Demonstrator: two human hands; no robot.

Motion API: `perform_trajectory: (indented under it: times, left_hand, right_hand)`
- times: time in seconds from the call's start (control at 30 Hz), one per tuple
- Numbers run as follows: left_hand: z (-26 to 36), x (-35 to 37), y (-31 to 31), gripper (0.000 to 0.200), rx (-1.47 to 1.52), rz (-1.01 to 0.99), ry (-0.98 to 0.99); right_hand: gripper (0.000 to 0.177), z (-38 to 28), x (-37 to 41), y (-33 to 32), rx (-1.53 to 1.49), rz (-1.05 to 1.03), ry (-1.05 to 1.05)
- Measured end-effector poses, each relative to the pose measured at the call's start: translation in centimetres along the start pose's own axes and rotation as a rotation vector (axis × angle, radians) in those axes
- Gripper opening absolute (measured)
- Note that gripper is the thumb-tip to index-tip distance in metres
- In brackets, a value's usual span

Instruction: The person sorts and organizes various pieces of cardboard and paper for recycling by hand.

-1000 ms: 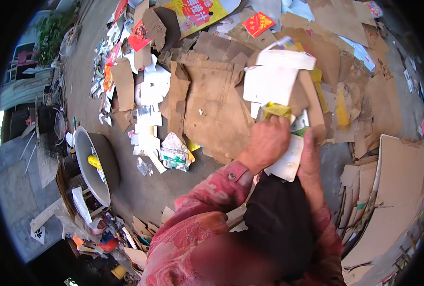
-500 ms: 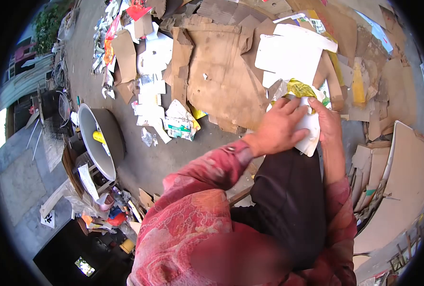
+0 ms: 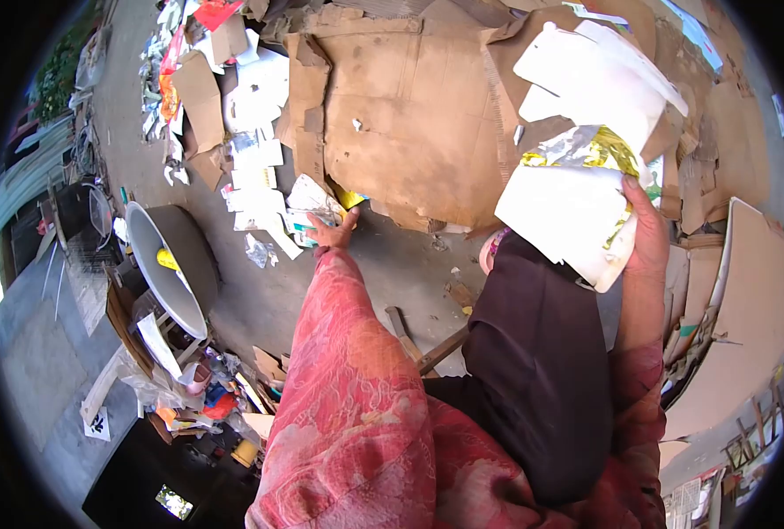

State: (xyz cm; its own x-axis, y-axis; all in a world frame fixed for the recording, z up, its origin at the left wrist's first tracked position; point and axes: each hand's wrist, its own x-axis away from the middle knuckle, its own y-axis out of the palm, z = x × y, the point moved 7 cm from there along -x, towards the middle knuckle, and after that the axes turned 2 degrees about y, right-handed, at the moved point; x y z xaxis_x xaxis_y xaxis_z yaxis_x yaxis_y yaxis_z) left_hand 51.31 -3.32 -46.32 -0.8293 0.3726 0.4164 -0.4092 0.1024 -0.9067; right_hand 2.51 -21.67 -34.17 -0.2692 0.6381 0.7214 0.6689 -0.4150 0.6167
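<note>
My right hand [image 3: 647, 231] is closed on the edge of a white piece of card [image 3: 568, 204] with shiny gold foil along its top, held above my dark-trousered knee. Far to the left, my left hand [image 3: 332, 233] reaches down with fingers apart. It touches a crumpled printed wrapper [image 3: 315, 199], white with green and yellow parts, on the ground. Whether the fingertips grip it cannot be seen. Just beyond the foil-edged card lie larger white card sheets [image 3: 586, 75].
A big flattened brown cardboard box [image 3: 414, 123] covers the ground ahead. White paper scraps [image 3: 255, 167] lie left of it. A grey basin [image 3: 180, 264] stands tilted at left, above mixed rubbish [image 3: 220, 401]. Cardboard sheets [image 3: 718, 309] lean at right.
My left hand has left the foil-edged card and swung far left to the printed wrapper. The card, still in my right hand, now shows a wider face. The view has shifted slightly.
</note>
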Motion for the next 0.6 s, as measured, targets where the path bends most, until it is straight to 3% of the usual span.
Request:
perform_trajectory:
  times: [0.1, 0.17, 0.3, 0.4, 0.47, 0.53, 0.6]
  left_hand:
    - [0.6, 0.1, 0.5, 0.119, 0.026, -0.048, -0.095]
    - [0.4, -1.0, 1.3, 0.109, -0.013, -0.028, -0.029]
    - [-1.1, -2.3, 1.2, 0.087, -0.120, -0.074, -0.030]
    - [-2.6, -4.1, 1.2, 0.059, -0.177, 0.043, 0.116]
    - [-2.8, -4.7, -0.7, 0.036, -0.383, 0.019, 0.227]
    - [-2.3, -4.1, -3.5, 0.018, -0.928, -0.024, 0.439]
    - [-0.9, -1.6, -7.3, 0.019, -1.248, -0.014, 0.645]
  right_hand:
    - [0.035, -1.1, 1.4, -2.2, 0.044, 0.147, -0.106]
    - [0.037, -1.3, 2.4, -2.6, 0.025, 0.158, -0.119]
    - [0.039, -1.2, 4.2, -4.1, 0.010, 0.230, -0.144]
    - [0.040, -1.7, 5.9, -4.3, -0.014, 0.219, -0.186]
    - [0.041, -2.8, 7.5, -4.8, 0.006, 0.223, -0.260]
    - [0.040, -3.7, 9.5, -3.9, 0.019, 0.237, -0.322]
    - [0.038, -5.3, 13.5, -3.7, -0.010, 0.222, -0.392]
